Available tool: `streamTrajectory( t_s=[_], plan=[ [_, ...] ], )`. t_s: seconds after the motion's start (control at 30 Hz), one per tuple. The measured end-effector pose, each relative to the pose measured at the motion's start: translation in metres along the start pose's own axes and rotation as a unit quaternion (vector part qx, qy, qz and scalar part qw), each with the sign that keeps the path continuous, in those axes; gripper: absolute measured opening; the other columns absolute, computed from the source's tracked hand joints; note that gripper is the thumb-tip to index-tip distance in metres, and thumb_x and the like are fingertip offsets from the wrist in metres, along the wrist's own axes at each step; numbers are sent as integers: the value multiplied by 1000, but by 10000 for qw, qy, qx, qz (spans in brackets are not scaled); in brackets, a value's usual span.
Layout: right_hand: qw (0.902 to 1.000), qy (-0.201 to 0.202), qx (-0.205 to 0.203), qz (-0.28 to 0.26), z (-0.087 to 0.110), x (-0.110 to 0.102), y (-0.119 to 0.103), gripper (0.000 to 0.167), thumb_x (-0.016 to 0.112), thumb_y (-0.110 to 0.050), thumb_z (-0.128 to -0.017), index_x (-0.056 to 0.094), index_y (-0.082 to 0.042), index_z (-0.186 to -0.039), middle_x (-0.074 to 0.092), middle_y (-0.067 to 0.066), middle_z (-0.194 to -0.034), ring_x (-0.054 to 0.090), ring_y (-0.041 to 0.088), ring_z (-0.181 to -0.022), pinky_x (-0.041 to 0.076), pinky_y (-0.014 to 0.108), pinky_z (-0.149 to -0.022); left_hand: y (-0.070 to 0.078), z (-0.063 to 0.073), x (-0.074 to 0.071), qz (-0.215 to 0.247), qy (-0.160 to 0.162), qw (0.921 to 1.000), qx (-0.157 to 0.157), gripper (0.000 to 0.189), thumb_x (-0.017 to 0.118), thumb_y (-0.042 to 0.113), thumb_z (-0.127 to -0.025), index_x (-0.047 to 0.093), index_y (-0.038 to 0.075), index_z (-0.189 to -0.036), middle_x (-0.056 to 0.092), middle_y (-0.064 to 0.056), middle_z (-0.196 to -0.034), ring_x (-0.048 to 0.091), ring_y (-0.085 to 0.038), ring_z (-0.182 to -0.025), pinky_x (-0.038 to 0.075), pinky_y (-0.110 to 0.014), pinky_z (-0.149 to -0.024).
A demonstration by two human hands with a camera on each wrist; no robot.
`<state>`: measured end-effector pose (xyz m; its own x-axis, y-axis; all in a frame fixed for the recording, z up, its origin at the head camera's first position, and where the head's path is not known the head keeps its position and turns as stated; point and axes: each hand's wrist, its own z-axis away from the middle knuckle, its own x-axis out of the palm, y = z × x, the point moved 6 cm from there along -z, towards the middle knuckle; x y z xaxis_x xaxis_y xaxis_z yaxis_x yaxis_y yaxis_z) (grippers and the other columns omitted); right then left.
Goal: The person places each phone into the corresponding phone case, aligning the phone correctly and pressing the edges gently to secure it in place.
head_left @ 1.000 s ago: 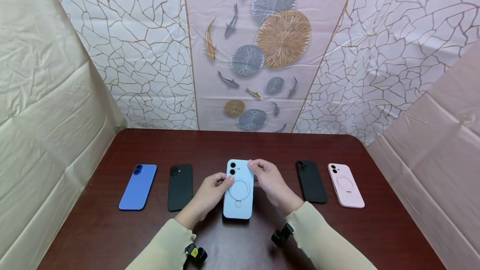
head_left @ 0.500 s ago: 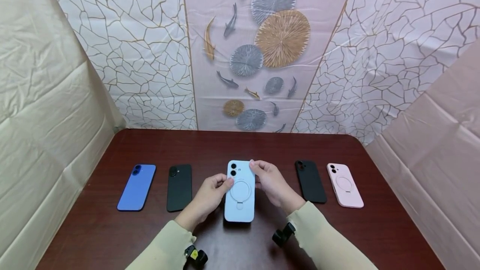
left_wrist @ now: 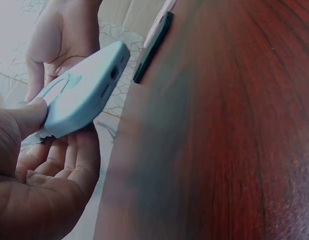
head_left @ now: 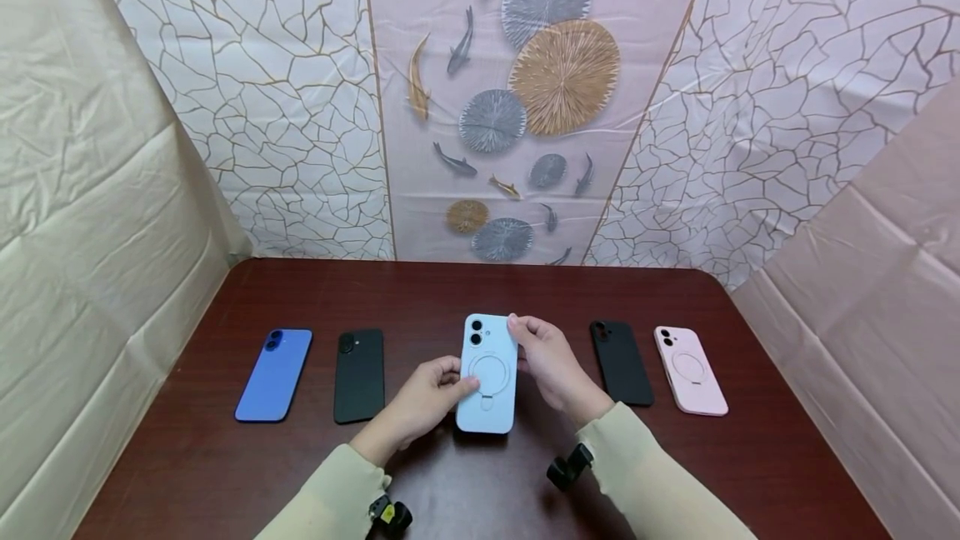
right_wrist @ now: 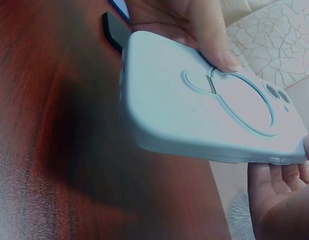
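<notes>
A phone in a light blue case (head_left: 486,417) is held up over the middle of the table, back toward me, with its two camera lenses at the upper left and a ring on the back. My left hand (head_left: 423,397) grips its left edge, thumb on the back beside the ring and fingers underneath. At the upper right corner, my right hand (head_left: 553,365) pinches the case with the thumb on top. In the left wrist view the bottom end of the case (left_wrist: 102,92) shows a port opening. The right fingers (right_wrist: 277,182) curl below the far edge in the right wrist view.
A blue phone (head_left: 273,377) and a black phone (head_left: 360,382) lie on the left of the dark red table (head_left: 480,290). To the right lie a black case (head_left: 624,365) and a pink case (head_left: 693,373) with a ring. Patterned cloth (head_left: 300,107) hangs behind.
The phone in the light blue case has shifted slightly right and up with both hands. My left thumb has slid down its back from near the lenses to beside the ring.
</notes>
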<state>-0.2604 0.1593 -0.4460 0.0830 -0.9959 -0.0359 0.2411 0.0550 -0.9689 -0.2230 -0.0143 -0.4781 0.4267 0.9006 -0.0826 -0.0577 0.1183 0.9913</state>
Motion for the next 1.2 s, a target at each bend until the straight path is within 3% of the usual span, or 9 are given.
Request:
streamTrajectory(
  t_s=[0.2, 0.4, 0.57, 0.77, 0.97, 1.2],
  plan=[
    [9999, 146, -26, -64, -1, -4, -4, 34, 52, -35, -101, 64, -5, -112, 67, 12, -109, 66, 22, -95, 53, 40, -80, -2, 2, 5, -248, -191, 9995, -18, 24, 66, 28, -94, 64, 7, -105, 70, -4, -88, 65, -19, -79, 52, -46, -67],
    [9998, 160, -19, -113, -1, -5, -4, 34, 54, -36, -100, 64, -6, -112, 67, 12, -109, 66, 22, -93, 53, 38, -78, -2, 5, 8, -323, -215, 9992, 19, 17, 67, 20, -93, 64, 5, -102, 70, -4, -87, 64, -21, -71, 49, -45, -50],
    [9997, 102, 15, -204, -1, -5, -3, 35, 54, -37, -99, 64, -7, -114, 67, 12, -109, 66, 21, -93, 53, 37, -77, 0, 5, 8, -366, -215, 9991, 81, 15, 67, 20, -93, 65, 6, -97, 70, -4, -84, 65, -20, -70, 51, -42, -57],
    [9997, -140, 66, -184, -4, -1, -1, 40, 51, -42, -100, 62, -8, -120, 66, 11, -113, 65, 22, -98, 53, 36, -78, -3, 7, 6, -306, -56, 9995, -12, 16, 68, 23, -93, 64, 7, -94, 69, -5, -78, 60, -27, -65, 46, -32, -48],
    [9994, -252, 213, -89, -3, 1, 1, 40, 48, -41, -101, 59, -9, -123, 65, 10, -115, 63, 22, -101, 52, 37, -82, -5, 7, 3, -248, 59, 9996, -72, 17, 67, 24, -93, 64, 7, -95, 69, -5, -79, 59, -22, -65, 44, -31, -47],
    [9980, -565, 241, 164, 2, 6, 11, 46, 51, -43, -100, 56, -4, -124, 64, 12, -110, 64, 22, -96, 52, 37, -81, -1, 6, -4, -306, 240, 9992, -43, 20, 66, 25, -93, 65, 6, -95, 69, -5, -80, 58, -18, -65, 46, -30, -55]
  ],
)
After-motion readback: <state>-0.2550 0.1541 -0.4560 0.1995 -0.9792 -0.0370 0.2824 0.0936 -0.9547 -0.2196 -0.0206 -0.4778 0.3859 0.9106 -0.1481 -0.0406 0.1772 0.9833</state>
